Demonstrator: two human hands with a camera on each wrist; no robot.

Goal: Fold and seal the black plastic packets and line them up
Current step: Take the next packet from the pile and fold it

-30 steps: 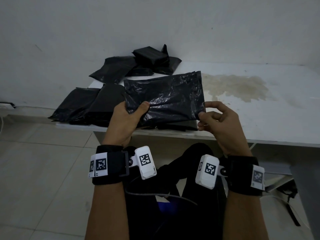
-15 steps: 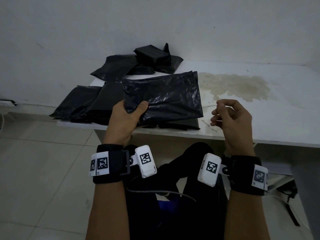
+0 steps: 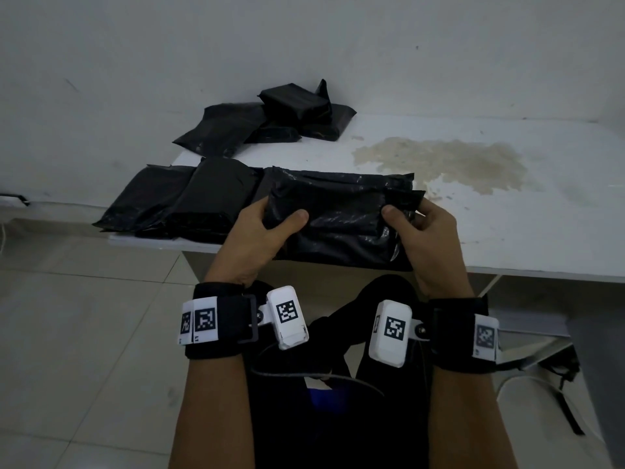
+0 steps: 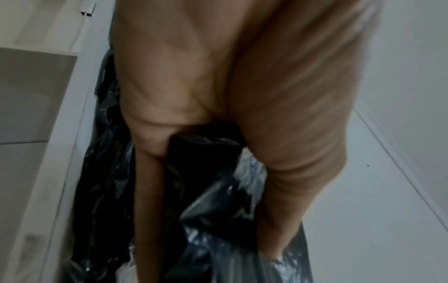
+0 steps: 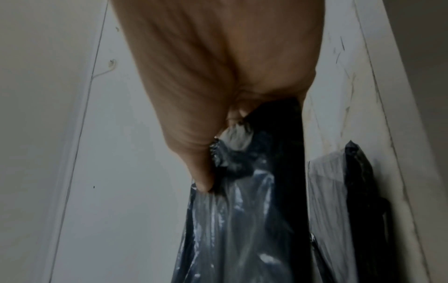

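Note:
A wide black plastic packet (image 3: 338, 214) lies across the near edge of the white table (image 3: 507, 238), folded into a long band. My left hand (image 3: 270, 221) grips its left end, thumb on top. My right hand (image 3: 409, 221) pinches its right end, where a loose flap (image 3: 406, 198) sticks out. Both wrist views show crinkled shiny black plastic (image 4: 218, 201) (image 5: 242, 201) held between thumb and fingers. Two flat black packets (image 3: 189, 201) lie side by side at the table's left front, touching the held one.
A loose heap of several black packets (image 3: 270, 120) sits at the back left against the white wall. A brownish stain (image 3: 439, 160) marks the table's middle. The table's left edge drops to a tiled floor (image 3: 84, 316). My knees are under the front edge.
The packet came down from upright in the air to lie folded on the table's front edge. My right hand, which had let go, took hold of its right end again.

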